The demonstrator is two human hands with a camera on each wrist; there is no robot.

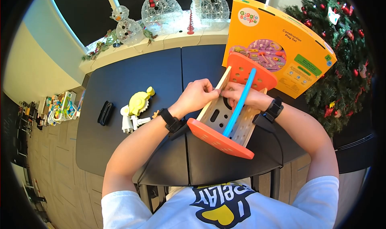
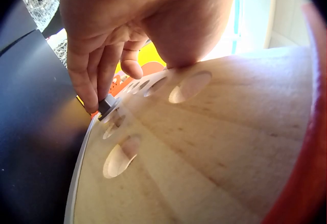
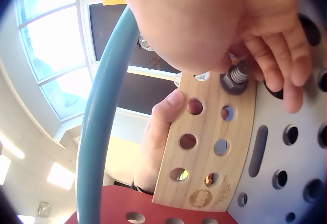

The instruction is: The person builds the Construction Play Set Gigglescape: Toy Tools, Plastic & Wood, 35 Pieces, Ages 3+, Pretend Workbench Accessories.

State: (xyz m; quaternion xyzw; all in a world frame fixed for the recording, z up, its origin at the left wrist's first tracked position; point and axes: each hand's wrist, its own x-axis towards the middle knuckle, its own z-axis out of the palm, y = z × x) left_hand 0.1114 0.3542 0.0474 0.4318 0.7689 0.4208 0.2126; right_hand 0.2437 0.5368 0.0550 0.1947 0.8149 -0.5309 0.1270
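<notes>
A toy toolbox point(image 1: 219, 115) has red-orange ends, pale wooden side panels with holes, a grey perforated base and a blue rod handle point(image 1: 240, 104). My left hand point(image 1: 196, 95) is at the outer face of the left wooden panel point(image 2: 204, 132), its fingertips pinching a grey bolt head point(image 2: 107, 105) there. Inside the box, under the blue rod, my right hand point(image 1: 247, 97) reaches to that same panel. There a dark grey nut point(image 3: 234, 86) sits round the threaded bolt end point(image 3: 239, 72), with my right fingers curled about it; the thumb is hidden.
On the table's left part lie a yellow toy circular saw point(image 1: 138, 102), white toy pieces point(image 1: 128, 120) and a black case-like object point(image 1: 105, 113). A large orange play-set box point(image 1: 277, 40) stands behind the toolbox. A decorated tree point(image 1: 337, 68) rises at the right. A black cable point(image 1: 280, 142) runs beside the toolbox.
</notes>
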